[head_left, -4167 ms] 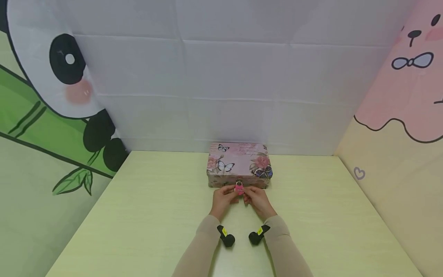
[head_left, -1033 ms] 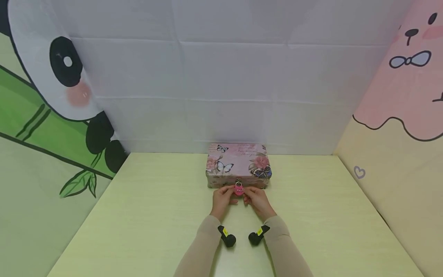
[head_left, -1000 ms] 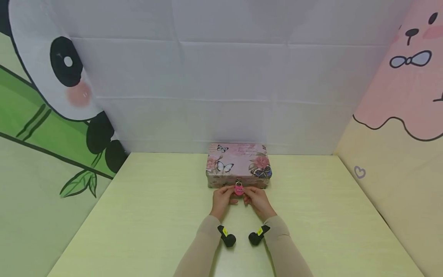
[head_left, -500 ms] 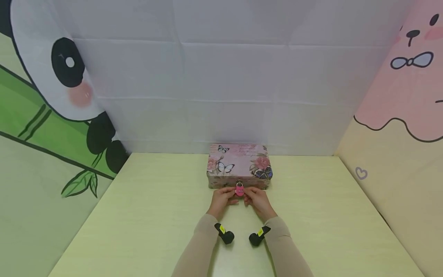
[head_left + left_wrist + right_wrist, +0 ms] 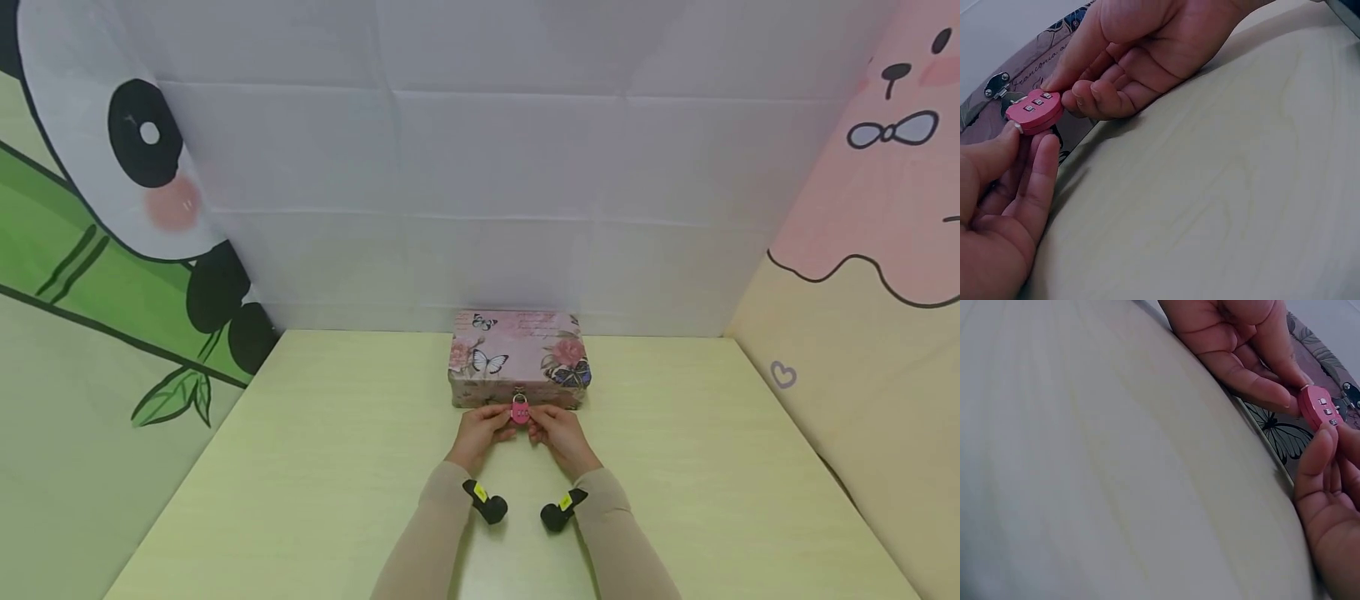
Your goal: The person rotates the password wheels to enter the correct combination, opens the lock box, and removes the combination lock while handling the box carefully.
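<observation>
A pink combination padlock (image 5: 520, 412) with several number dials hangs by its shackle from the metal clasp on the front of a closed pink box (image 5: 517, 346) printed with butterflies and flowers. My left hand (image 5: 478, 435) pinches the padlock's left side between thumb and fingers. In the left wrist view, that thumb lies against a small pale tab (image 5: 1018, 127) on the lock's edge. On the opposite side, my right hand (image 5: 562, 437) grips the lock with thumb and fingertips. The dials (image 5: 1327, 412) face up between both hands in the right wrist view.
The box stands at the back of a pale yellow table (image 5: 337, 467), close to a white cloth backdrop (image 5: 487, 167). Cartoon-printed panels (image 5: 855, 192) rise at both sides. A black wrist camera (image 5: 491, 507) sits on each sleeve.
My left wrist and forearm have shifted slightly left and turned a little. Both hands keep hold of the padlock, and the box stays in place.
</observation>
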The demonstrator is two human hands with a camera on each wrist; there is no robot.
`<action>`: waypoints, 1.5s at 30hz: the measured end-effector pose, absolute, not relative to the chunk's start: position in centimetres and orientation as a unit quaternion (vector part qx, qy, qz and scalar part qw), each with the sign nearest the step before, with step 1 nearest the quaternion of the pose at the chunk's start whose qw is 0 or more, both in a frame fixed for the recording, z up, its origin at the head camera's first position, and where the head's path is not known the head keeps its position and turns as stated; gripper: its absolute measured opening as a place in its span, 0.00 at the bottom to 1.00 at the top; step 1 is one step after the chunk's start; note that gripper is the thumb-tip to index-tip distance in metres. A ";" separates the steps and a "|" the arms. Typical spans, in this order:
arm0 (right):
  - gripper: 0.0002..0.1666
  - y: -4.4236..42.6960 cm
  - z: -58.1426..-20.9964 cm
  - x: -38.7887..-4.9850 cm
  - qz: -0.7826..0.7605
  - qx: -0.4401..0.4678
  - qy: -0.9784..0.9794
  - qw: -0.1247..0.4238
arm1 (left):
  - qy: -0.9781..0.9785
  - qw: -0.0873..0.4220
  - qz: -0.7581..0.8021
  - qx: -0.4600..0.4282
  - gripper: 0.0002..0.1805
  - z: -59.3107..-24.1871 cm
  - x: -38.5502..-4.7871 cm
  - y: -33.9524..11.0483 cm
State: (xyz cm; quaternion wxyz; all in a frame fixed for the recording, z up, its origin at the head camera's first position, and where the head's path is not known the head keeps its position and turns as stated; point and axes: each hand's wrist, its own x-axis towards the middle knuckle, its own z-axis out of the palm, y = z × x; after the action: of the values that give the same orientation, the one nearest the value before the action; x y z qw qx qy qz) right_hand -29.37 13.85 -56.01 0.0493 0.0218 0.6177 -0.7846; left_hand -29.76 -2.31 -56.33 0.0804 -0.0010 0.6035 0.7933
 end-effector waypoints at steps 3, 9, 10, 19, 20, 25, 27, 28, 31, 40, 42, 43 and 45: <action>0.09 14.1 -56.4 -29.3 -0.790 -0.013 0.612 0.045 | 0.606 0.087 0.790 -0.011 0.15 -56.2 -29.8 -2.4; 0.09 14.3 -57.0 -29.6 -0.793 -0.049 0.605 0.049 | 0.602 0.099 0.791 -0.042 0.15 -55.9 -30.1 -2.4; 0.09 14.3 -56.9 -29.7 -0.791 -0.041 0.609 0.052 | 0.599 0.100 0.793 -0.046 0.15 -55.8 -30.2 -2.4; 0.10 13.9 -55.3 -29.5 -0.781 0.027 0.619 0.081 | 0.589 0.107 0.800 -0.044 0.16 -55.8 -30.6 -2.4; 0.10 13.9 -55.2 -29.5 -0.782 0.030 0.618 0.084 | 0.588 0.108 0.800 -0.045 0.16 -55.8 -30.6 -2.4; 0.09 14.0 -55.2 -29.6 -0.778 0.027 0.622 0.086 | 0.588 0.106 0.801 -0.041 0.16 -55.8 -30.4 -2.5; 0.09 14.0 -55.3 -29.6 -0.773 0.025 0.628 0.085 | 0.589 0.104 0.801 -0.036 0.15 -55.7 -30.3 -2.5; 0.09 14.1 -55.4 -29.6 -0.772 0.028 0.629 0.087 | 0.590 0.103 0.800 -0.033 0.15 -55.7 -30.2 -2.5; 0.09 14.1 -55.5 -29.6 -0.767 0.031 0.635 0.089 | 0.590 0.104 0.800 -0.029 0.15 -55.7 -30.0 -2.4; 0.10 14.2 -55.5 -29.7 -0.777 0.034 0.625 0.073 | 0.593 0.097 0.799 -0.018 0.13 -55.8 -30.0 -2.2; 0.11 14.2 -55.5 -29.6 -0.781 0.038 0.620 0.066 | 0.595 0.097 0.797 -0.017 0.13 -55.8 -30.0 -2.2; 0.11 14.1 -55.6 -29.6 -0.782 0.040 0.619 0.064 | 0.597 0.097 0.796 -0.015 0.13 -55.8 -30.0 -2.2; 0.10 14.1 -55.6 -29.6 -0.786 0.045 0.614 0.062 | 0.601 0.099 0.793 -0.012 0.13 -55.8 -30.0 -2.2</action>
State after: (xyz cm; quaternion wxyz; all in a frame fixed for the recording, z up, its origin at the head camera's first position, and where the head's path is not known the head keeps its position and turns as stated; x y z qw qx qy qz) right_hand -29.58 14.12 -55.62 0.0620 0.0451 0.6141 -0.7855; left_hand -29.96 -2.18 -55.84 0.0989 -0.0119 0.6009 0.7931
